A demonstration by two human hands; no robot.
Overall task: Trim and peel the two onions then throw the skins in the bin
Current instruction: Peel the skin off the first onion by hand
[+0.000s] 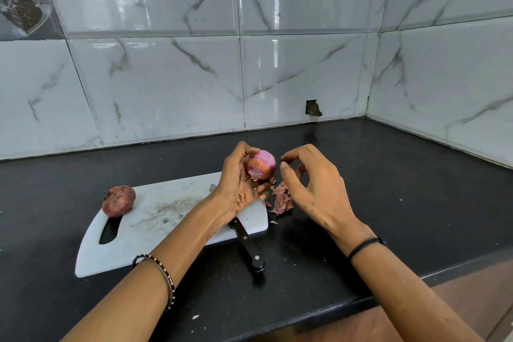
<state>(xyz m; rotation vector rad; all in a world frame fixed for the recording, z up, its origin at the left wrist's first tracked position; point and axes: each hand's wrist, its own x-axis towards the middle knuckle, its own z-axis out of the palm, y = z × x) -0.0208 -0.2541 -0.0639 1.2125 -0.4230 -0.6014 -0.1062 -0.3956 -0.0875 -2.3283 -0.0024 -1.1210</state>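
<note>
We see only the handle and the tip of the knife (248,243); the rest of the blade is hidden under the left hand (236,179), which also covers one flank of the half-peeled onion (263,162). Whether the right hand (313,186) pinches a skin scrap is too small for us to tell. The left edge cuts off the tile decal (23,10).

Half-peeled onion (262,164) aloft; unpeeled onion (118,201) on board (166,211)

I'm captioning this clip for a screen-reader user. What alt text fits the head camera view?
A person's left hand holds a partly peeled red onion above a black counter, the right hand curled beside it. Loose skins lie on the counter; a second, unpeeled onion and a black-handled knife lie on a white cutting board.
</note>
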